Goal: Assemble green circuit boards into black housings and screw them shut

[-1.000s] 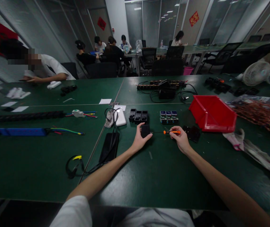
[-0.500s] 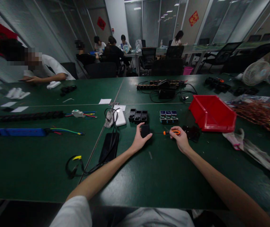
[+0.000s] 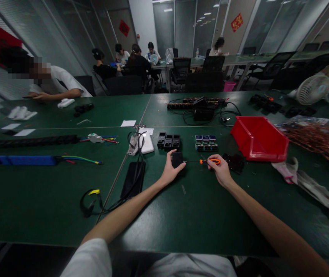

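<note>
My left hand (image 3: 170, 171) grips a small black box (image 3: 177, 159) on the green table (image 3: 181, 215), thumb and fingers on either side of it. My right hand (image 3: 220, 170) is closed on an orange-handled screwdriver (image 3: 210, 161). Its thin shaft lies level and points left, with the tip at the right side of the black box. Just behind the box stand three more black housings (image 3: 168, 141) in a row, and a group of small circuit boards (image 3: 206, 142) with blue displays. Flat black parts (image 3: 234, 162) lie right of my right hand.
A red bin (image 3: 259, 138) stands at the right, a heap of coloured wires (image 3: 320, 139) and gloves (image 3: 294, 172) beyond it. A black pouch (image 3: 133, 179), cables and a white device (image 3: 146, 144) lie to the left. Another person (image 3: 46, 82) sits at the far left; others sit behind.
Almost nothing has moved. Both hands stay on the box and the screwdriver, and the orange handle has turned slightly in my fingers.
</note>
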`<state>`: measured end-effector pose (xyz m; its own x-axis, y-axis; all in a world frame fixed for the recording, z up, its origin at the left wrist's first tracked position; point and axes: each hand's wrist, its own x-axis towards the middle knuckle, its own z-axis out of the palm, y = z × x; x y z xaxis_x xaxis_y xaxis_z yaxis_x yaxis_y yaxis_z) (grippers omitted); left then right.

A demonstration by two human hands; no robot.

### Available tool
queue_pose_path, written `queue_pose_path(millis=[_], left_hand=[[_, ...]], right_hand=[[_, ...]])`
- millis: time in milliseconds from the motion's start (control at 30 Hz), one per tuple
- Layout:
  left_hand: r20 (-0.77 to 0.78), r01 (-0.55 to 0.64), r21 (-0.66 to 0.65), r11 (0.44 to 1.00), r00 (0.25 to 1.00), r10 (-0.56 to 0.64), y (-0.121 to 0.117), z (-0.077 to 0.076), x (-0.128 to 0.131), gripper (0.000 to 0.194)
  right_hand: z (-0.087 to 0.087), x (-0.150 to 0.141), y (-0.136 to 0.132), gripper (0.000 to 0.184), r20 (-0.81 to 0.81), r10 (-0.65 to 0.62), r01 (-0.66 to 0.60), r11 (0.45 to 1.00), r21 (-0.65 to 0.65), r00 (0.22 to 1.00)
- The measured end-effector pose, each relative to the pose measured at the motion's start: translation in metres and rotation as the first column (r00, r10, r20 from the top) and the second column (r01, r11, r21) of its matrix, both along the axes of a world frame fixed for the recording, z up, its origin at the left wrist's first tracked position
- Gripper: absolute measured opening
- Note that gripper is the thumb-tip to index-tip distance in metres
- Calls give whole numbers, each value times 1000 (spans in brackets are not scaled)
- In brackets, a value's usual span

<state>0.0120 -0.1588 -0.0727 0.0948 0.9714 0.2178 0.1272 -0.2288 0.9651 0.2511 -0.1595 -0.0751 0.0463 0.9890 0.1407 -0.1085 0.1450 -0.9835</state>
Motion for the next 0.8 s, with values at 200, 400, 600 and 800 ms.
queue_pose_path(millis=[200, 400, 600, 800], left_hand=[[-4, 4, 4, 1000, 1000, -4, 0, 1, 0, 70], [-12, -4, 14, 1000, 1000, 4, 0, 2, 1, 70], [-1, -7, 7, 1000, 1000, 7, -1, 3, 2, 69], [13, -4, 15, 1000, 1000, 4, -1, 3, 1, 69]], right_hand=[[1, 1, -1, 26, -2, 9, -9, 1000, -5, 1000], [3, 0, -1, 23, 5, 9, -10, 1000, 9, 1000], [2, 0, -1, 23, 36, 5, -6, 1000, 11, 999], [-5, 0, 2, 19, 100, -43, 41, 999, 25, 994]])
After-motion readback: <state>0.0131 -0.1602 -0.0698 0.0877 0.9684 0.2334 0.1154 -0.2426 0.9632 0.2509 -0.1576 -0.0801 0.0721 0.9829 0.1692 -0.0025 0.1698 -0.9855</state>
